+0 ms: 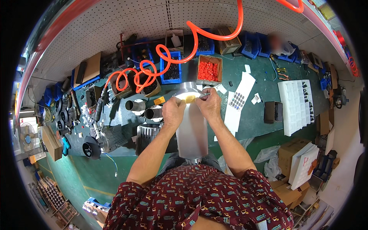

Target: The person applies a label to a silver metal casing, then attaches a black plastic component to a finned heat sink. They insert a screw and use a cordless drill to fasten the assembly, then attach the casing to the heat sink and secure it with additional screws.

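Note:
A silvery metal cylinder (192,132) lies lengthwise in front of me, its near end against my lap and its flanged far end over the bench. Near that far end is a small yellow label (189,99). My left hand (172,112) is closed in a pinch at the label's left edge. On the opposite side, my right hand (210,105) pinches at its right edge, fingers curled. Both sets of fingertips are at the metal surface; whether the label is stuck down I cannot tell. Another yellow label (159,100) lies left of my left hand.
A box of red parts (209,70) and a blue bin (171,73) stand beyond the cylinder. White sheets with dark round stickers (237,101) lie to the right, near a white foam tray (293,107). Left are black-rimmed tubes (135,105) and a finned housing (147,135). An orange coiled hose (168,57) hangs overhead.

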Demonstrator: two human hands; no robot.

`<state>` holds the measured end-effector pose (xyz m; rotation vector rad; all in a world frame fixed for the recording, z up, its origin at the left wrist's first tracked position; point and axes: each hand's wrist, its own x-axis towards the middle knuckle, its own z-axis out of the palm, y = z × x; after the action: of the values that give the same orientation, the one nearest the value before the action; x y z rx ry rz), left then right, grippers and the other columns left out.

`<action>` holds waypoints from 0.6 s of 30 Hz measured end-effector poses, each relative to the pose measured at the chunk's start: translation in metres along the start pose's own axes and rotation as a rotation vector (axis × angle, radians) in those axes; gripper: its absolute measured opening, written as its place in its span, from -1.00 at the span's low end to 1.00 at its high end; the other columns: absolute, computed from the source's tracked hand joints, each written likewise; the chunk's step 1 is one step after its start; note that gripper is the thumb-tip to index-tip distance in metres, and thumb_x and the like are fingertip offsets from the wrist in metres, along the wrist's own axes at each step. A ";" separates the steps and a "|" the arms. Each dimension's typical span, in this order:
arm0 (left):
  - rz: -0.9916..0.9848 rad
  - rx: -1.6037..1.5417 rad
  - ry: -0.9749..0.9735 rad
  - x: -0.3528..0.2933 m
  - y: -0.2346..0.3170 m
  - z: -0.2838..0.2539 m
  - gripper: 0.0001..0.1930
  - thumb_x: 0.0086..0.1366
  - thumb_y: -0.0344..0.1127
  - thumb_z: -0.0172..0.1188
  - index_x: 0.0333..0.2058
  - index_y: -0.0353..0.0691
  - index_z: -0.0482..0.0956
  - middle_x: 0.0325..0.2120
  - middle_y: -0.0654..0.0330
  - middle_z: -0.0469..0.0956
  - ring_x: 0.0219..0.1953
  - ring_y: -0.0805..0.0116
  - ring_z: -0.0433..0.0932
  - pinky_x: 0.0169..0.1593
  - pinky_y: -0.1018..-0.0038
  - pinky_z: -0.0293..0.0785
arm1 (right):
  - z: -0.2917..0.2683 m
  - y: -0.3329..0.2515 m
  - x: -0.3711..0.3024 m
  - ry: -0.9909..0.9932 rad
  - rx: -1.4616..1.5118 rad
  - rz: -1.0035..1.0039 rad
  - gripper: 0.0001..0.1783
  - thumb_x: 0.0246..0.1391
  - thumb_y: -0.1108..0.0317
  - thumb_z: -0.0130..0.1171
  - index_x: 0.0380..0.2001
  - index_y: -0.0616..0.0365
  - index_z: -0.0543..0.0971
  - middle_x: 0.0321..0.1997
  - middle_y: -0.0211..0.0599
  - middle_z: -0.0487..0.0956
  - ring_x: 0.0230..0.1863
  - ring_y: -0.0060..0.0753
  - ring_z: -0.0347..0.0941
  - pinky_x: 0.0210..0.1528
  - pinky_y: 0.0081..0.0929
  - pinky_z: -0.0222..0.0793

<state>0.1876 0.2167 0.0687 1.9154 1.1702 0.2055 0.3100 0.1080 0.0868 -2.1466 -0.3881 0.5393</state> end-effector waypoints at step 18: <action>0.096 -0.259 0.024 -0.057 -0.076 -0.045 -0.72 0.26 -0.31 0.35 -0.48 -0.41 0.51 -0.66 0.17 0.49 -0.57 0.50 0.37 -0.46 0.40 0.36 | -0.035 0.080 -0.032 0.099 0.552 0.054 -0.83 0.26 0.35 0.26 -0.32 0.22 0.53 -0.46 -0.57 0.44 -0.43 -0.73 0.28 -0.36 -0.66 0.25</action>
<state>0.0832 0.2125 0.0564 1.7447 1.0146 0.4121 0.3065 0.0235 0.0483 -1.6440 -0.1052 0.4985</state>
